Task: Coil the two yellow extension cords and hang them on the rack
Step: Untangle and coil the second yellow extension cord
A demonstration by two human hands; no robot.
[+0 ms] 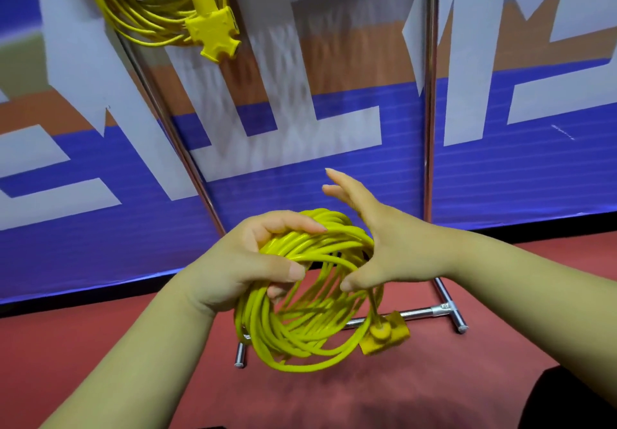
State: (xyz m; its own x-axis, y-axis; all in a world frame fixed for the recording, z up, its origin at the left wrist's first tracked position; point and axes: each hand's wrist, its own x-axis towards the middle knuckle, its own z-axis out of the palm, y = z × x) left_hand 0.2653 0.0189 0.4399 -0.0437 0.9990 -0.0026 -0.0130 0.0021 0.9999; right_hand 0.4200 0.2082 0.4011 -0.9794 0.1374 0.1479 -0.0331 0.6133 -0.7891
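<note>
Low in front of the rack (429,95), left hand (240,261) grips the top of the second cord (300,338), fingers curled round the bunched loops. Right hand (374,245) is spread straight-fingered, holding nothing, thumb at the strands. First cord (140,11) already hangs at the rack's top. Best way on: pinch loops tight, mind the dangling socket block (387,333), lift onto the rack. Cords look smooth, glossy, springy; rack poles round, chromed.

- Bright, even light; vivid colours, soft shadows.
- A faint dark shadow lies on the red carpeted floor (384,405).
- Pale glare streaks the shiny chrome rack pole (430,95).
- Inner loops of the coiled yellow extension cord (257,328) are motion-blurred.
- Straight lines bow toward the frame edges.
</note>
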